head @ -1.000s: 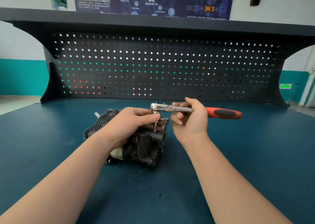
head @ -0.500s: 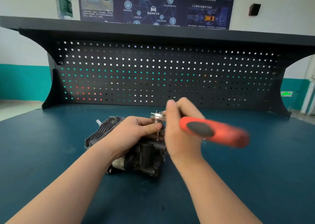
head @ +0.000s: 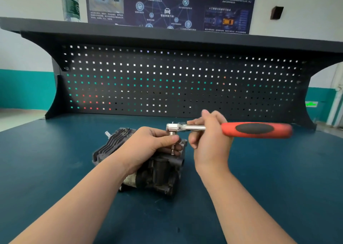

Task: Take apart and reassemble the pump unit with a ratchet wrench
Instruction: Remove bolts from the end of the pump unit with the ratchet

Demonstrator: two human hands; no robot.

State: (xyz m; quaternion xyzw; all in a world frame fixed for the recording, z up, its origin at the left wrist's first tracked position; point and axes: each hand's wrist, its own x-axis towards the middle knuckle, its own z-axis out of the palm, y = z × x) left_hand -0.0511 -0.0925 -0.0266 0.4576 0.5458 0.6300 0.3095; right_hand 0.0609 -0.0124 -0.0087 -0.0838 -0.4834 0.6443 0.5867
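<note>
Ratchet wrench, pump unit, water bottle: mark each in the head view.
ratchet wrench (head: 254,129): head view, on the red handle's black grip inset.
pump unit (head: 161,171): head view, on its dark front housing.
water bottle (head: 71,5): head view, on its green label.

I am seeing the pump unit (head: 148,173) lying on the bench (head: 278,188) at centre; ratchet wrench (head: 232,129) sitting above it, extending toward 3 o'clock; pegboard (head: 185,80) standing behind at 12 o'clock; bottle (head: 70,2) at 11 o'clock.
</note>
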